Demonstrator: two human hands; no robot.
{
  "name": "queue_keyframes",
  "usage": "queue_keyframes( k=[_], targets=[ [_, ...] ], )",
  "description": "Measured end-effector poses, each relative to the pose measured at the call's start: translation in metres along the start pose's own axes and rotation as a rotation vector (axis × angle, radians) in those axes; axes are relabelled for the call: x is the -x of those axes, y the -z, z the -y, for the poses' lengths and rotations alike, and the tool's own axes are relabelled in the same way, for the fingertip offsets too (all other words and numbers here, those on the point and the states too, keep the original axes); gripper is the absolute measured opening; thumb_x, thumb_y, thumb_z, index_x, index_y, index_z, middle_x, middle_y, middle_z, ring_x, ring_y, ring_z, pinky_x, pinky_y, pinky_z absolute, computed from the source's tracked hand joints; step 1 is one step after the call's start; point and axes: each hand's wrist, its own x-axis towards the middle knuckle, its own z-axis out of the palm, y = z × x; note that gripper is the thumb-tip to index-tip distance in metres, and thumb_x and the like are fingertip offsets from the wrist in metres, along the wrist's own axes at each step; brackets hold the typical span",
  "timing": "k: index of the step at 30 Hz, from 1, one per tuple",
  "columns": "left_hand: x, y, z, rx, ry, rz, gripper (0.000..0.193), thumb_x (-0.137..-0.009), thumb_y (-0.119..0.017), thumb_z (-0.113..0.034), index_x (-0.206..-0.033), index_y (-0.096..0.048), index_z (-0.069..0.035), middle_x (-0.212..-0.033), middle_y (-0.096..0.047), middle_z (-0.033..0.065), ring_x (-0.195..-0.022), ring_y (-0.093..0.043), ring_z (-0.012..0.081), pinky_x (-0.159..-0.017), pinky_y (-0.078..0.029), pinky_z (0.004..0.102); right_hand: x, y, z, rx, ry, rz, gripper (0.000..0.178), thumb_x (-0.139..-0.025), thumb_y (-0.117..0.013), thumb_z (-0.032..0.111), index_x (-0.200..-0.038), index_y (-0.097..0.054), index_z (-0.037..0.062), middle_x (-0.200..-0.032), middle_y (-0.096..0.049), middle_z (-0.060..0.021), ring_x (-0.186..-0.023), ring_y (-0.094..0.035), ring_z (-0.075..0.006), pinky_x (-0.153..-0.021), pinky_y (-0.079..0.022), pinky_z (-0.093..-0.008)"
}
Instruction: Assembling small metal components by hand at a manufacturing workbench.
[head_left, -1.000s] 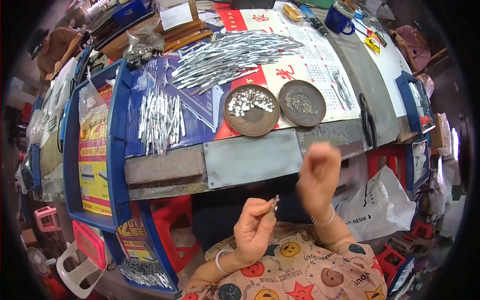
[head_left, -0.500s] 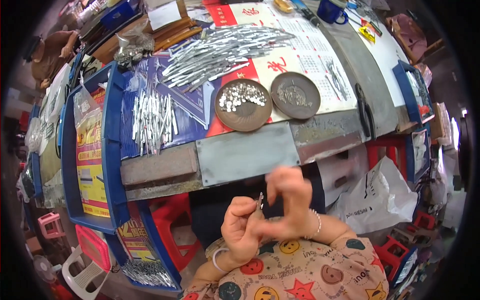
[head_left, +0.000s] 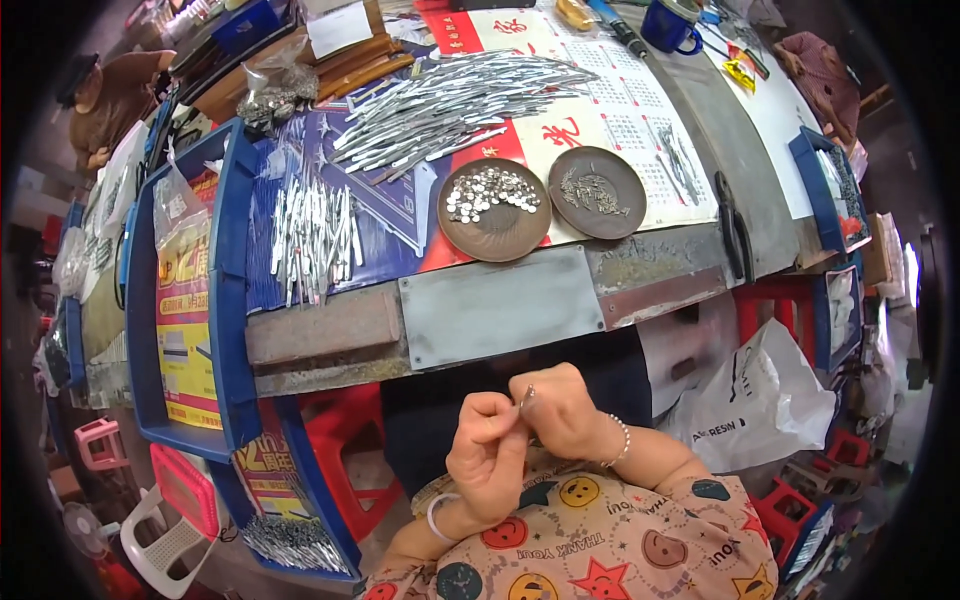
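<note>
Since a second ago the right hand (head_left: 562, 412) has dropped from up near the bench edge and closed in on the left hand (head_left: 487, 450); the two now meet low over the lap, touching at the fingertips. Between them sits a small metal piece (head_left: 526, 396), pinched by the left thumb and forefinger and met by the right fingertips, its short length tilted up toward about one o'clock. Both hands are curled tight around it, and neither is clearly nearer.

At twelve o'clock from the hands lies the grey metal plate (head_left: 500, 305) on the workbench edge. Beyond it, still at twelve, stands a brown dish of shiny round bits (head_left: 492, 208), with a second brown dish (head_left: 597, 192) at one o'clock. A batch of short silver strips (head_left: 312, 236) lies at eleven o'clock, and a fan of long silver strips (head_left: 455, 100) farther back at twelve.
</note>
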Motion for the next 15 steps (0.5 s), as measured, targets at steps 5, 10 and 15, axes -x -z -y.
queue_keyframes(
  k=[5, 10, 15],
  targets=[
    [-0.002, -0.001, -0.006, 0.032, 0.07, -0.035, 0.021, -0.089, -0.051, 0.01, -0.105, -0.052, -0.003, -0.104, -0.048, 0.0102, -0.07, -0.047, 0.0055, -0.057, -0.041, 0.0169, 0.002, 0.005, -0.004, 0.259, 0.206, 0.069, 0.043, -0.095, -0.046, 0.029, -0.064, -0.043, 0.0001, -0.058, -0.043, -0.0118, -0.047, -0.047, -0.0283, -0.043, -0.037, -0.0347],
    [0.0, -0.002, -0.009, 0.082, 0.092, -0.054, 0.019, -0.09, -0.049, 0.01, -0.105, -0.052, 0.0, -0.106, -0.047, 0.0097, -0.07, -0.048, 0.0051, -0.056, -0.041, 0.0159, -0.003, 0.004, -0.003, -0.161, -0.047, 0.072, 0.037, -0.092, -0.052, 0.029, -0.067, -0.048, 0.002, -0.06, -0.043, -0.0113, -0.048, -0.046, -0.028, -0.043, -0.036, -0.0337],
    [-0.001, -0.003, -0.011, 0.069, 0.074, -0.073, 0.018, -0.09, -0.05, 0.009, -0.106, -0.051, 0.001, -0.107, -0.047, 0.0099, -0.077, -0.049, 0.0064, -0.064, -0.042, 0.0167, -0.004, -0.009, 0.007, -0.076, 0.109, -0.064, 0.038, -0.093, -0.051, 0.028, -0.065, -0.046, 0.0025, -0.06, -0.048, -0.0086, -0.046, -0.044, -0.0235, -0.043, -0.035, -0.0289]
  ],
)
